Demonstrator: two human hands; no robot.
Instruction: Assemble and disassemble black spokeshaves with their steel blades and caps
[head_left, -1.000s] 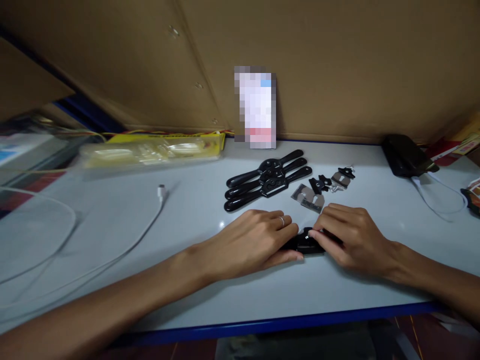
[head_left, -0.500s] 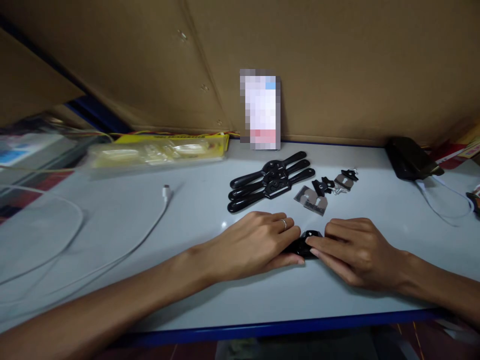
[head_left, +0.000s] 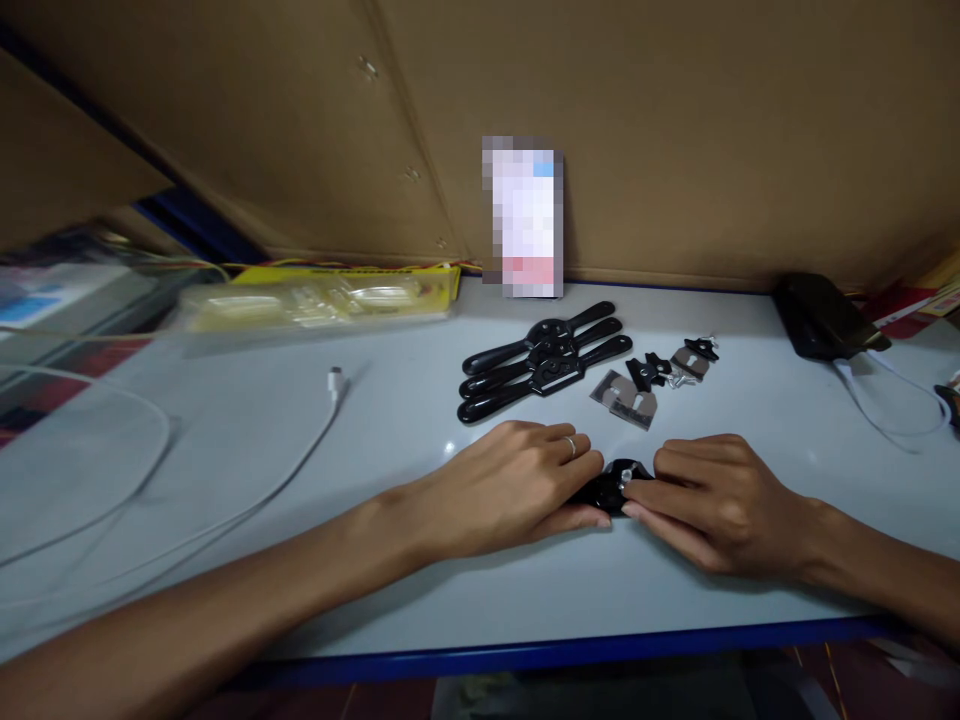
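Note:
Close to the table's front edge, my left hand, with a ring on one finger, is wrapped round the handle of a black spokeshave. The tool's middle shows between my two hands; its ends are hidden under my fingers. My right hand is closed, thumb and forefinger pinched at a small silver screw on the tool's body. Behind my hands lie three more black spokeshave bodies, side by side. To their right are flat metal blades, black cap pieces and several loose screws.
A phone with a blurred screen leans against the cardboard wall. Clear plastic packaging lies at the back left, a white cable in front of it. A black device with a white cord stands at the right.
My right fingertips have shifted slightly right on the spokeshave, and the silver screw now shows more plainly. My left hand keeps its hold.

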